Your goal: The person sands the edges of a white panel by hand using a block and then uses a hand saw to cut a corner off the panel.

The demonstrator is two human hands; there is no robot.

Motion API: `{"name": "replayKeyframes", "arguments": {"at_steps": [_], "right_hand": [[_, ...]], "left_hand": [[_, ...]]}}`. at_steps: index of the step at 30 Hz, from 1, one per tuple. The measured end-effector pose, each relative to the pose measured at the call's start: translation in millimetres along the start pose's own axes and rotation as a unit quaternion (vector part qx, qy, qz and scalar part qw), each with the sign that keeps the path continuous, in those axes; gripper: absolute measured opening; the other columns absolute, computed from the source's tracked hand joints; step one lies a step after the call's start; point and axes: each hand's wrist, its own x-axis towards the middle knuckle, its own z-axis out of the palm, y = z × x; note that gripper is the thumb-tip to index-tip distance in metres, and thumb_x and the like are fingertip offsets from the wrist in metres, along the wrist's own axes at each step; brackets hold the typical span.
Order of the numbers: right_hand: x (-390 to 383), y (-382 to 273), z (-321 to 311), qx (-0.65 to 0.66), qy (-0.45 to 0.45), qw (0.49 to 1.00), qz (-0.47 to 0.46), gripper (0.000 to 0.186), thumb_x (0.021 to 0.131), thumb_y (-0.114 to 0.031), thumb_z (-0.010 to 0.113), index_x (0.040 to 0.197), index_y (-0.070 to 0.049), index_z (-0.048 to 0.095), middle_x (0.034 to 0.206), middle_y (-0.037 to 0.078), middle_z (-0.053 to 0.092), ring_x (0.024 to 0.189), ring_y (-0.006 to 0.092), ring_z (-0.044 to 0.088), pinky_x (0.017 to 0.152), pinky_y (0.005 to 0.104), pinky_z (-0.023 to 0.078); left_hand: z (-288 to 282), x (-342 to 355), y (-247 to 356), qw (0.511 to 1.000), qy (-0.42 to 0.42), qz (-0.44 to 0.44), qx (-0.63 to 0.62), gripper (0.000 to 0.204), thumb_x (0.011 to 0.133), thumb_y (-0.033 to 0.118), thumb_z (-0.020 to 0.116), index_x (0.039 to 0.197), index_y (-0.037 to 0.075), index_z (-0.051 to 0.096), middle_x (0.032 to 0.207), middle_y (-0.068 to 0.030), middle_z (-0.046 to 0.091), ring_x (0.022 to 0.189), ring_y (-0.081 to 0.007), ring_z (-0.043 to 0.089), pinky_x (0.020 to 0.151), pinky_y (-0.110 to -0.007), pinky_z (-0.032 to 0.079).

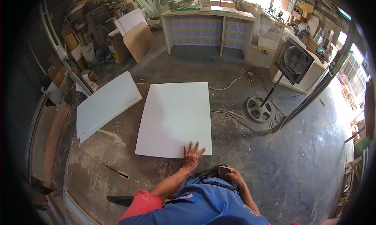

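A large white board (172, 119) lies flat in front of me on a worn brown work surface (92, 166). My left hand (191, 157) rests on the board's near right corner with the fingers spread. Close to my waist, beyond that corner, my right hand (236, 176) is closed around a small brown block (225, 171). The block looks like a sanding block, held apart from the board, and the fingers hide part of it. Left of the large board, a few more white panels (109, 105) lie stacked at a slant.
A narrow slot (114, 170) cuts the brown surface at the near left. To the right, a fan (294, 62) stands on a round wheel-like base (259, 109), with cables (231, 84) trailing over the floor. A wooden cabinet frame (207, 15) stands at the back; a brown panel (138, 41) leans back left.
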Motion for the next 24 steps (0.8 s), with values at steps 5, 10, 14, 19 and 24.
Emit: {"name": "replayKeyframes", "arguments": {"at_steps": [5, 10, 14, 19, 24], "right_hand": [[0.4, -1.6, 2.5, 0.000, -0.007, 1.000, -0.016, 0.058, 0.075, -0.022, 0.071, 0.128, -0.004, 0.058, 0.108, 0.004, 0.064, 0.096, 0.0149, 0.060, 0.083, 0.0291, 0.050], [2.1, -4.3, 4.2, -0.005, -0.015, 0.999, -0.029, 0.055, 0.076, -0.022, 0.069, 0.127, -0.004, 0.058, 0.107, 0.003, 0.064, 0.095, 0.0151, 0.060, 0.082, 0.0289, 0.050], [6.3, -4.8, 6.1, -0.015, 0.006, 1.000, 0.009, 0.052, 0.077, -0.015, 0.066, 0.127, -0.005, 0.059, 0.107, 0.004, 0.065, 0.094, 0.0151, 0.061, 0.081, 0.0290, 0.050], [5.3, -5.2, 6.3, -0.036, -0.007, 0.999, -0.008, 0.051, 0.076, -0.008, 0.060, 0.127, -0.005, 0.059, 0.105, 0.004, 0.065, 0.092, 0.0149, 0.062, 0.079, 0.0274, 0.050], [-4.6, -8.1, 11.0, -0.029, 0.028, 0.999, -0.002, 0.048, 0.076, -0.008, 0.059, 0.124, -0.005, 0.059, 0.099, 0.003, 0.064, 0.087, 0.0139, 0.060, 0.073, 0.0267, 0.049]], "left_hand": [[5.8, -5.6, -4.0, 0.999, 0.009, 0.039, -0.014, 0.064, 0.088, 0.006, 0.049, 0.145, 0.035, 0.050, 0.160, -0.0115, 0.032, 0.147, -0.0440, 0.027, 0.115, -0.067, 0.016], [6.8, -19.4, -1.0, 0.995, 0.026, 0.071, -0.057, 0.059, 0.087, 0.011, 0.052, 0.144, 0.027, 0.053, 0.158, -0.0113, 0.036, 0.146, -0.0414, 0.030, 0.117, -0.064, 0.017], [6.7, -22.8, 4.1, 0.996, 0.008, 0.067, -0.064, 0.062, 0.084, 0.012, 0.056, 0.146, 0.018, 0.050, 0.158, -0.0111, 0.037, 0.146, -0.0372, 0.031, 0.118, -0.060, 0.019], [-0.9, -31.2, 8.3, 0.996, -0.018, 0.080, -0.046, 0.075, 0.081, 0.011, 0.058, 0.152, 0.003, 0.035, 0.161, -0.0144, 0.029, 0.149, -0.0336, 0.027, 0.120, -0.054, 0.018], [6.7, -37.6, 15.6, 0.994, 0.006, 0.032, -0.101, 0.077, 0.079, 0.010, 0.055, 0.153, 0.003, 0.033, 0.162, -0.0151, 0.027, 0.149, -0.0331, 0.026, 0.121, -0.052, 0.018]]}}
